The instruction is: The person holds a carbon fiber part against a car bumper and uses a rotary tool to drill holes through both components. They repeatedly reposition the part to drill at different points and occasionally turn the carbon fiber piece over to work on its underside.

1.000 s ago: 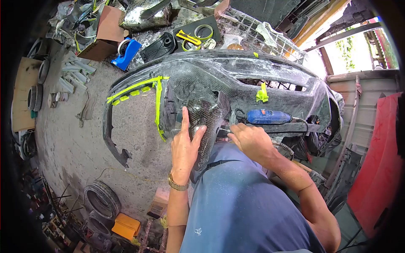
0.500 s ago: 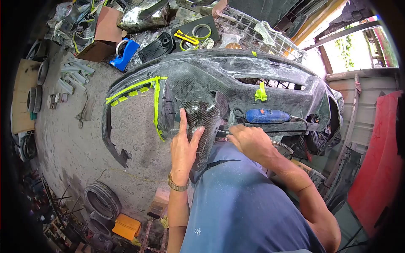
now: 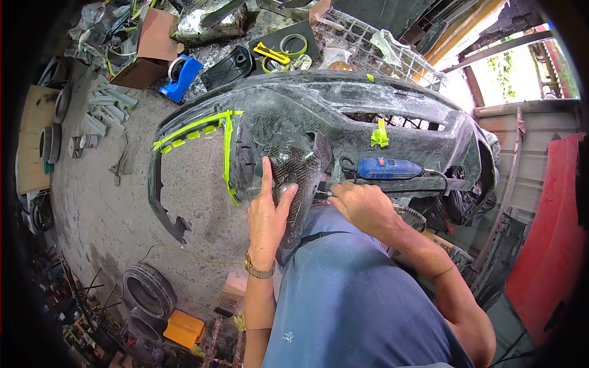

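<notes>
A dusty dark bumper-like shell (image 3: 282, 116) with a woven carbon pattern lies across the view in front of my body. My left hand (image 3: 268, 214) rests on the glossy woven carbon piece (image 3: 297, 168) at its middle, index finger and thumb spread apart. Close by on the right, my right hand (image 3: 365, 205) is closed round a slim handpiece, mostly hidden by the fingers, whose thin metal tip points left at the carbon piece's edge. A ribbed flexible shaft (image 3: 412, 214) shows behind that hand. Above it, a blue rotary tool (image 3: 389, 168) lies on the shell.
Yellow-green tape (image 3: 227, 156) edges the shell's left opening. Beyond the shell are a blue tape dispenser (image 3: 181, 80), a yellow cutter (image 3: 272, 53) and a wire rack (image 3: 362, 40). Tires (image 3: 149, 291) and an orange object (image 3: 184, 329) lie lower left; a red panel (image 3: 549, 239) stands at right.
My right hand has shifted very slightly left with the handpiece. My left hand keeps its place on the carbon piece.
</notes>
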Available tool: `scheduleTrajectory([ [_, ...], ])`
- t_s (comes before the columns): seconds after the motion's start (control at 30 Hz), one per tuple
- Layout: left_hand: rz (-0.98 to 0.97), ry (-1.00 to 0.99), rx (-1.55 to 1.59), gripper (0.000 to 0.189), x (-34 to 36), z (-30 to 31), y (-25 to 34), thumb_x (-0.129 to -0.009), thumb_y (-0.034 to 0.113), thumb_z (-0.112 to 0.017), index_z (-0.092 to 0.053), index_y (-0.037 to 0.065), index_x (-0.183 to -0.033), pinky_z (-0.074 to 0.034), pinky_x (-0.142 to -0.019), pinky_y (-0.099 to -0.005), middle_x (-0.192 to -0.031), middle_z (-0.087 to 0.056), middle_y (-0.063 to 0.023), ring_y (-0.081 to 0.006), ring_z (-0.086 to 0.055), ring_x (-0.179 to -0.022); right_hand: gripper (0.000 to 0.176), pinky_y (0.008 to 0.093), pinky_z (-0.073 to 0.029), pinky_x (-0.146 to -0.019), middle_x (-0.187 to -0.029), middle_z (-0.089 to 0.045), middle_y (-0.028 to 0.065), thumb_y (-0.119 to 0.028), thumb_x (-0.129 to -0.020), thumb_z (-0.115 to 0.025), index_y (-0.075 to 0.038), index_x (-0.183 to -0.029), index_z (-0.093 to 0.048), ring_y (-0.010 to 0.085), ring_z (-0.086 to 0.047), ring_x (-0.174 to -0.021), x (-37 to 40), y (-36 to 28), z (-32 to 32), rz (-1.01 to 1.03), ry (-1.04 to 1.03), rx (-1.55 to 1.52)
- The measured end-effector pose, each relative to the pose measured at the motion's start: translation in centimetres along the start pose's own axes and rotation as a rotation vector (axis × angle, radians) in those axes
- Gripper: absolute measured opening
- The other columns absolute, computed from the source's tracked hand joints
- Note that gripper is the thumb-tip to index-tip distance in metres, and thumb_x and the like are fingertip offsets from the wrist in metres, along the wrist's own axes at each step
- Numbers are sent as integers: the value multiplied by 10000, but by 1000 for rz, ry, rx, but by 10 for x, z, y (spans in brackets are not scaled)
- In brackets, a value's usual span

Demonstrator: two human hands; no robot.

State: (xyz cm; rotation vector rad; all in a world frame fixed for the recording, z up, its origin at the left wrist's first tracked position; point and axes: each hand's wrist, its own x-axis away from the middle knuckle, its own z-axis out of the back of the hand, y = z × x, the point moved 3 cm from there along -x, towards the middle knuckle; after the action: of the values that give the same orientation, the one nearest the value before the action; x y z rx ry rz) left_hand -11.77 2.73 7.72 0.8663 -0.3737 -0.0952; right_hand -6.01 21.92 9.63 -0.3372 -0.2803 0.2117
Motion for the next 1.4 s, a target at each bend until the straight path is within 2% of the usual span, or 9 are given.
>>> scheduleTrajectory([
  [0.27,88,-49,-16,762,0,3,5,-934,354,-642,-248,110,-1539,-468,-583,-472,-719,-624,-280,-429,-628,-642,239,350,-544,-566,-774,-646,92,-283,-942,-587,-45,-949,-605,247,-678,-670,0,-1,0,-14,-12,4],
  [0.47,27,-12,4,766,0,1,0,-934,363,-642,-246,117,-1542,-467,-573,-468,-704,-623,-272,-414,-627,-618,238,349,-543,-567,-777,-641,89,-286,-942,-586,-49,-947,-608,242,-675,-662,0,0,-2,-4,6,21],
  [1.13,60,-44,-3,772,-1,1,-1,-940,397,-625,-237,111,-1544,-477,-597,-468,-748,-638,-287,-425,-635,-651,249,385,-548,-610,-820,-659,107,-292,-948,-575,-46,-946,-614,287,-682,-713,-1,2,-4,-58,-24,-41],
  [1.23,37,-34,6,773,-2,-1,-7,-938,391,-628,-239,110,-1544,-479,-608,-472,-756,-641,-287,-428,-638,-668,250,400,-549,-620,-833,-667,116,-292,-948,-574,-47,-955,-621,310,-682,-734,1,5,-1,-23,-5,-123],
  [1.3,28,-25,8,772,-2,0,-7,-937,389,-629,-240,109,-1543,-480,-612,-473,-761,-642,-287,-430,-640,-675,252,411,-550,-630,-842,-674,120,-293,-948,-571,-48,-966,-625,320,-683,-753,2,8,2,-83,43,-177],
  [1.4,53,-39,23,770,-1,1,-3,-934,381,-635,-248,108,-1541,-481,-613,-470,-762,-642,-286,-433,-640,-681,264,407,-548,-623,-835,-673,118,-302,-946,-575,-43,-961,-625,305,-683,-733,3,8,-1,-69,46,-137],
])
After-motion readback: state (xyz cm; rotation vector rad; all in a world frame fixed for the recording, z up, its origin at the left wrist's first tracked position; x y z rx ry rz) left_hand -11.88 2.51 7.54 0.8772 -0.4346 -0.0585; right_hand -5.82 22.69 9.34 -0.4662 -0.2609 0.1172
